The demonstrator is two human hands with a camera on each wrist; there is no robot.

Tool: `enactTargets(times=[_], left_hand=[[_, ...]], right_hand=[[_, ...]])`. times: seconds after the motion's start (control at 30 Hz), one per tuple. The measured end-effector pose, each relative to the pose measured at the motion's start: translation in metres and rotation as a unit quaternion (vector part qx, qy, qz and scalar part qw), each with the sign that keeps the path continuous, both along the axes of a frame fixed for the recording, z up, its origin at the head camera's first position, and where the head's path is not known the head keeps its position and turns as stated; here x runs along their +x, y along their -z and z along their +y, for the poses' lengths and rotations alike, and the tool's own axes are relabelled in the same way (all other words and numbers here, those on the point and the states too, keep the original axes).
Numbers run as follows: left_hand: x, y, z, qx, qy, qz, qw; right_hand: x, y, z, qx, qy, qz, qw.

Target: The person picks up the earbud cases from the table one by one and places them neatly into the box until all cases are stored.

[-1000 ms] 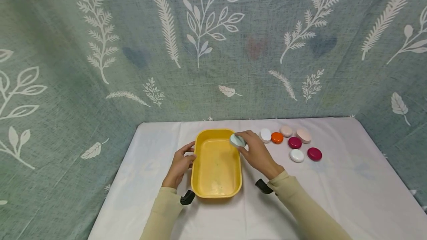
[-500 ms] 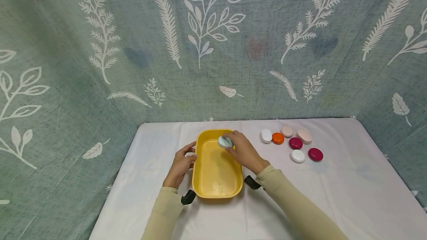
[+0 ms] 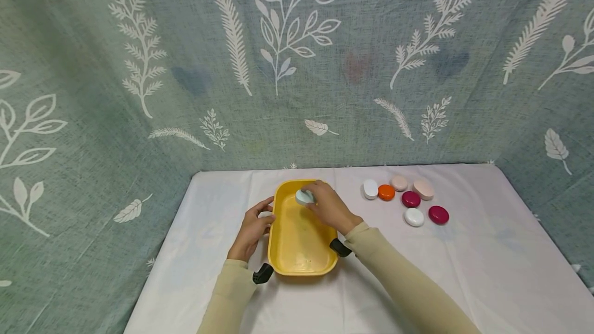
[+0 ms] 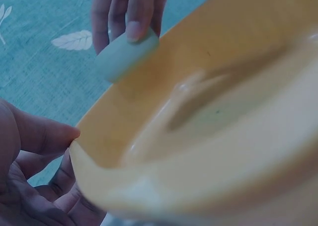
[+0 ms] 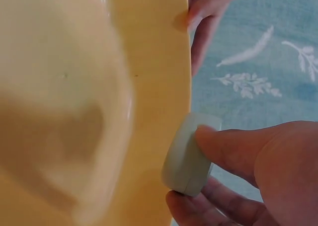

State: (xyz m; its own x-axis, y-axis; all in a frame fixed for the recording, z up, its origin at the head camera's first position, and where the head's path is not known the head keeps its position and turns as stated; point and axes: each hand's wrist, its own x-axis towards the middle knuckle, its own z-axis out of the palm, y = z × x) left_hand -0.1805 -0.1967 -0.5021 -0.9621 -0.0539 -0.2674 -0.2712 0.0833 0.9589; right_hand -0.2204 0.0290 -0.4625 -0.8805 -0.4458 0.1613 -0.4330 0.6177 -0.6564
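Observation:
My right hand [image 3: 328,206] pinches a pale green bar of soap [image 3: 304,198] between thumb and fingertips. It holds the soap over the far part of a yellow plastic tray [image 3: 301,251]. In the right wrist view the thumb lies on one face of the soap [image 5: 189,156], with fingers on the other side. My left hand [image 3: 250,228] grips the tray's left side, its thumb at the rim and the other fingers around the outside, as the left wrist view shows. No soap lies on the visible part of the tray's floor.
Right of the tray on the white cloth lie several soaps: a white oval one [image 3: 369,189], an orange one [image 3: 386,193], two pale pink ones [image 3: 423,189], two dark red ones [image 3: 438,215] and a round white one [image 3: 414,217]. A leaf-patterned curtain [image 3: 297,117] hangs behind.
My right hand has moved left with the soap, from the tray's right rim to over its inside. The left hand has stayed at the tray's left side.

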Motion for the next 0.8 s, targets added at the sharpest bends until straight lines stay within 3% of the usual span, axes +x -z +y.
enactTargets(times=[0.4, 0.8], left_hand=[[-0.002, -0.002, 0.003, 0.007, 0.005, -0.004, 1.0], [-0.004, 0.0, 0.003, 0.012, 0.004, -0.011, 0.9998]], right_hand=[[-0.011, 0.001, -0.017, 0.016, -0.009, -0.016, 1.0], [-0.025, 0.007, -0.031, 0.033, -0.006, -0.069, 0.997]])
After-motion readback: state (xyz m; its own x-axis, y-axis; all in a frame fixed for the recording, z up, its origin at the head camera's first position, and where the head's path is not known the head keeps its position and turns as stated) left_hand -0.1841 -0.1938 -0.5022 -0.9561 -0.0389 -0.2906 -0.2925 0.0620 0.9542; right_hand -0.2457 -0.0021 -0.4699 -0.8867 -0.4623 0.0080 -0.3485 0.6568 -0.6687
